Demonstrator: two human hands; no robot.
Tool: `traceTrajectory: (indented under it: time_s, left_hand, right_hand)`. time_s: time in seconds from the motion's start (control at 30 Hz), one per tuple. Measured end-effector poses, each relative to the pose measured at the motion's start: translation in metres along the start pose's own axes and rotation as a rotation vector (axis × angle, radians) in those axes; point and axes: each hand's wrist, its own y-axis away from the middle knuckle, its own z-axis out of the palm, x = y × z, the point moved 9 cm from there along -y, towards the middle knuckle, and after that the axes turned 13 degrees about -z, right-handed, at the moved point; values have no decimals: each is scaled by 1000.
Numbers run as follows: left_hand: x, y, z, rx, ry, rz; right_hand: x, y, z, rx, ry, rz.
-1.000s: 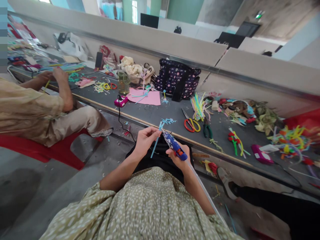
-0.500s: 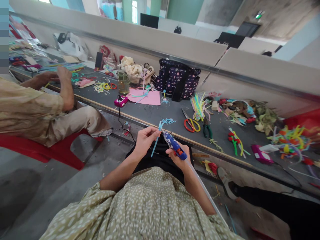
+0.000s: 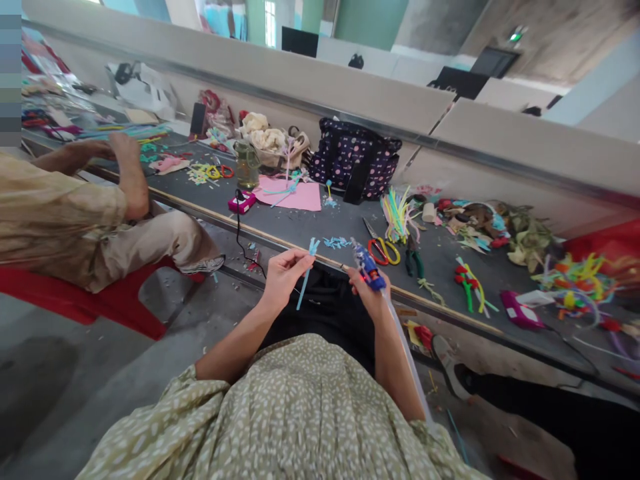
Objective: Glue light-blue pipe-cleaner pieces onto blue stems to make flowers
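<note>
Between thumb and fingers, my left hand (image 3: 286,275) pinches a light-blue pipe cleaner stem (image 3: 305,287) with short blue pieces fanning out at its top. My right hand (image 3: 369,293) is wrapped round a blue glue gun (image 3: 367,265), its nozzle pointing up and away from me, apart from the stem. A clear glue stick runs back from the gun along my forearm. On the table just beyond my hands lies a small heap of cut blue pieces (image 3: 337,243). Scissors (image 3: 384,251) with red and yellow handles rest to the right of the glue gun.
Green-handled pliers (image 3: 415,261) and a bundle of pastel pipe cleaners (image 3: 399,217) lie at the right. Behind stand a dark patterned bag (image 3: 356,157), pink paper (image 3: 300,195) and a bottle (image 3: 247,167). A co-worker (image 3: 65,213) sits at the left; another person's leg (image 3: 530,407) reaches in from the right.
My right hand has drawn the glue gun away from the blue stem, to the right and up. My left hand has moved slightly left with the stem.
</note>
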Motion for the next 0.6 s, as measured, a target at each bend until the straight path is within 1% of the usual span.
traceTrajectory:
  time_s: [0.07,0.1,0.17,0.23,0.33,0.47,0.6]
  left_hand:
    - [-3,-2,-3,12,30,-6]
    - [-5,-3,-3,15,41,-11]
    - [-9,-6,-5,15,60,-25]
    - [-12,-8,-7,17,74,-40]
    - [-16,-12,-11,32,82,-59]
    - [-20,-16,-19,57,97,-89]
    - [-25,-19,-22,63,102,-100]
  right_hand:
    - [15,-16,-7,81,-18,-2]
    - [21,-25,-9,98,2,-25]
    - [34,-44,-4,56,90,-41]
    - [48,-60,6,-3,196,-23]
    - [61,-79,21,-48,285,2]
    - [65,-94,42,-130,454,59]
    - [65,-99,55,-210,640,133]
